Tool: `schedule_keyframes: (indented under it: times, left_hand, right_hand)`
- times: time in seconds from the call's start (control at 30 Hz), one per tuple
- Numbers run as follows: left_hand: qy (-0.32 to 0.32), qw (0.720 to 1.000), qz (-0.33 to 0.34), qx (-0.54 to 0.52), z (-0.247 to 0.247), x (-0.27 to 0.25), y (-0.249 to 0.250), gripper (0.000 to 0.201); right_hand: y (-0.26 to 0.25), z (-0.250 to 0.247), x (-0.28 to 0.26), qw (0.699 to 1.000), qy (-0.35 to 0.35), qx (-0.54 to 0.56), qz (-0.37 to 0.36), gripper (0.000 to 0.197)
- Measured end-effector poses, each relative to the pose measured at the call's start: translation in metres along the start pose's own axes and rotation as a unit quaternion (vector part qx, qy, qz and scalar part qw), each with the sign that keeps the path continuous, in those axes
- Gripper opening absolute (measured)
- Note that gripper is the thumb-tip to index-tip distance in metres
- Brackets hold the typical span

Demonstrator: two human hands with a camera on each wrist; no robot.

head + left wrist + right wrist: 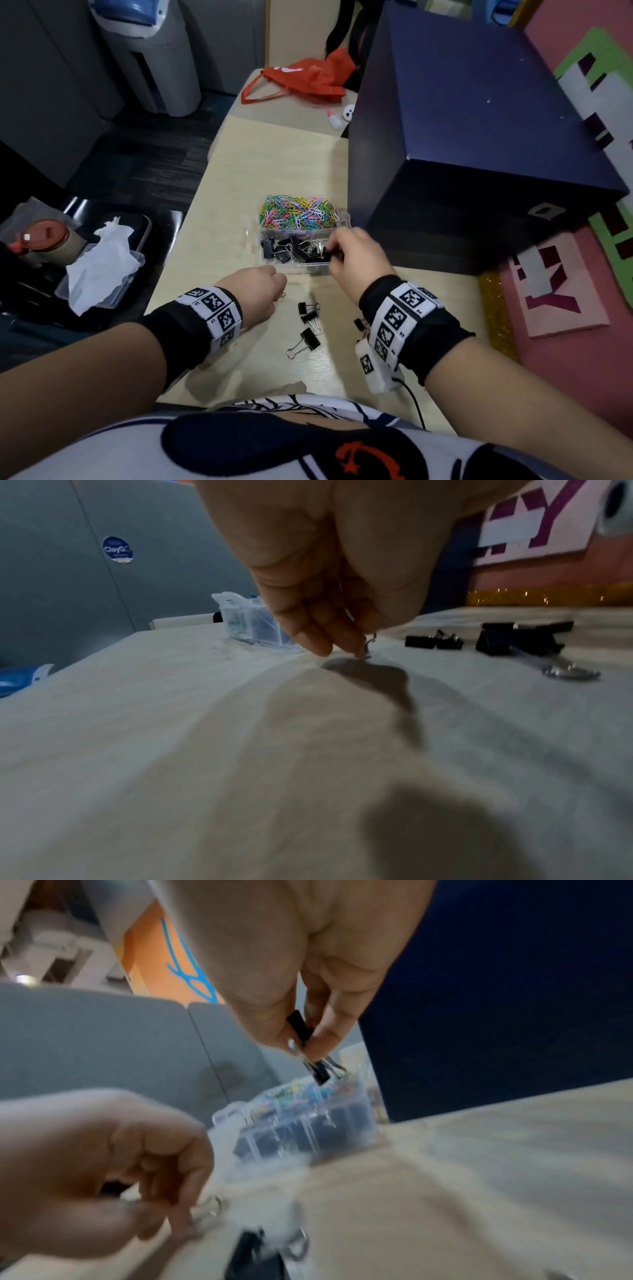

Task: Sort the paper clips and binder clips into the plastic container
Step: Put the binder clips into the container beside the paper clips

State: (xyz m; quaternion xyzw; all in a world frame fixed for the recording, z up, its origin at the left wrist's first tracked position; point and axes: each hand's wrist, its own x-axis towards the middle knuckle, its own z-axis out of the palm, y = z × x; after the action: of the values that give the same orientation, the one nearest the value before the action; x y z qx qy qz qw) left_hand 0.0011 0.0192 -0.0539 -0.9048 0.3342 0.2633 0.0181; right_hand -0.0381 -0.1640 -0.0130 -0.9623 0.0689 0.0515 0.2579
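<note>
A clear plastic container (343, 218) stands mid-table, coloured paper clips (297, 211) in its far compartment, black binder clips (291, 248) in the near one. My right hand (356, 255) hovers over the container's near right corner and pinches black binder clips (310, 1047) between thumb and fingers. My left hand (260, 294) is low on the table just in front of the container, fingers curled on a binder clip whose wire handle (368, 645) sticks out. Three loose black binder clips (310, 323) lie between my wrists; another clip (359, 323) peeks from under my right wrist.
A large dark blue box (479, 137) stands right of the container. A red bag (308, 77) and small white items (342, 118) lie at the table's far end. Left of the table, a black tray holds a lid with tissue (99, 270) and a cup (48, 240).
</note>
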Motion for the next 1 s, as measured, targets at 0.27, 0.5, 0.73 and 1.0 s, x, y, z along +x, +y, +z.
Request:
schedule_keyframes:
  times: [0.27,0.5,0.73,1.0]
  left_hand:
    - [0.22,0.97,0.012,-0.102,-0.035,0.008,-0.008,0.023]
    - [0.072,0.988,0.139,0.007,-0.014,0.005,0.018,0.04]
    - [-0.02,0.982,0.158,0.099,0.017,0.005,0.032,0.056]
    - [-0.005,0.998,0.041,0.054,0.016,0.0,0.026,0.031]
  right_hand:
    - [0.01,-0.006,-0.011,0.978,-0.148,-0.091,0.116,0.043]
    - [0.041,0.009,-0.047,0.899,-0.297,-0.245,0.208,0.077]
    - [0.046,0.033,-0.05,0.962,-0.215,-0.132,0.105,0.03]
    - [0.044,0.039,-0.042,0.973,-0.164,-0.119,0.11,0.027]
